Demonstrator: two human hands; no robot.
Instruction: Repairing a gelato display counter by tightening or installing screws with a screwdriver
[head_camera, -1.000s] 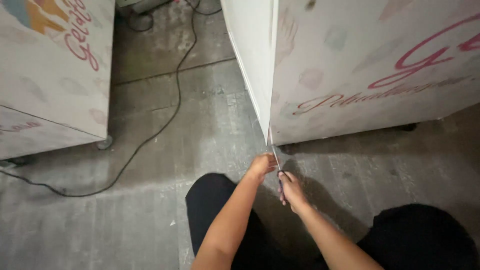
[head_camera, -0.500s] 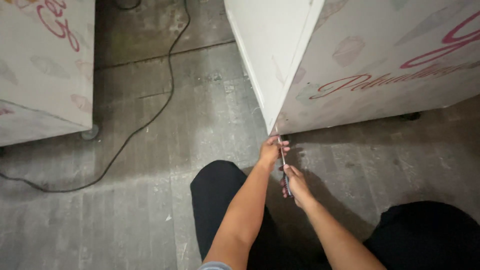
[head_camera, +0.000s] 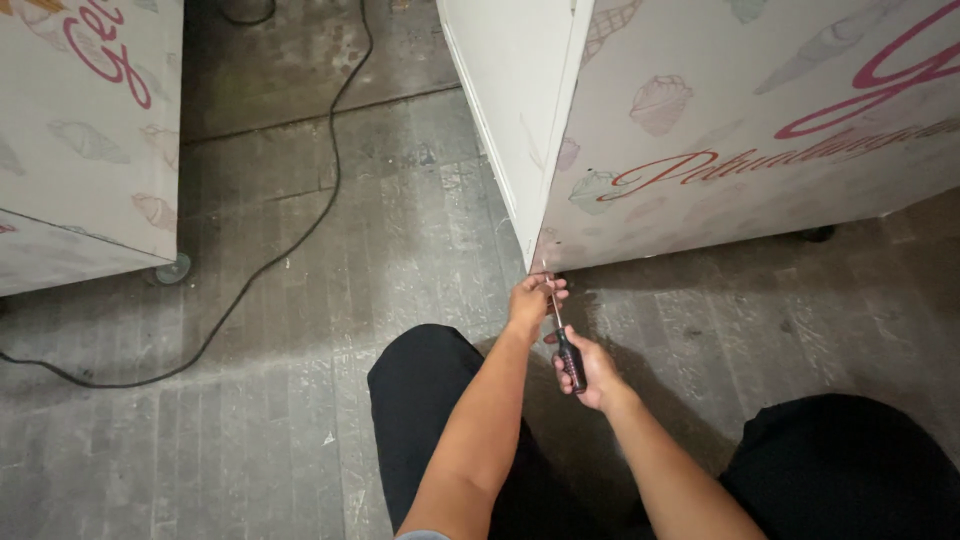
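Right now the right hand (head_camera: 588, 368) is wrapped closed around the dark handle of a screwdriver (head_camera: 566, 352), thumb side up, grip firm. The shaft runs up and slightly left from the handle, tip at the bottom corner of the white cabinet (head_camera: 700, 130), right where its two faces meet at the lower edge. The left hand (head_camera: 532, 300) is up at that same corner, fingers curled and pinched around the upper part of the shaft near the tip, touching or just beside the cabinet edge; can't tell whether it's also holding a fastener, too small to see. Both forearms come in from the bottom of the view, left one crossing over a knee in black trousers (head_camera: 430, 400), the other knee at lower right. The cabinet is printed with pale ice-cream cones and pink script; it sits on the grey concrete floor (head_camera: 330, 300), with a dark caster (head_camera: 815, 234) showing under its far edge. A second cabinet (head_camera: 80, 140) of the same print stands well apart at upper left, with a small wheel (head_camera: 172, 268) under its corner. A black cable (head_camera: 290, 240) snakes across the floor between the two units, from the top of the view down to the left edge.
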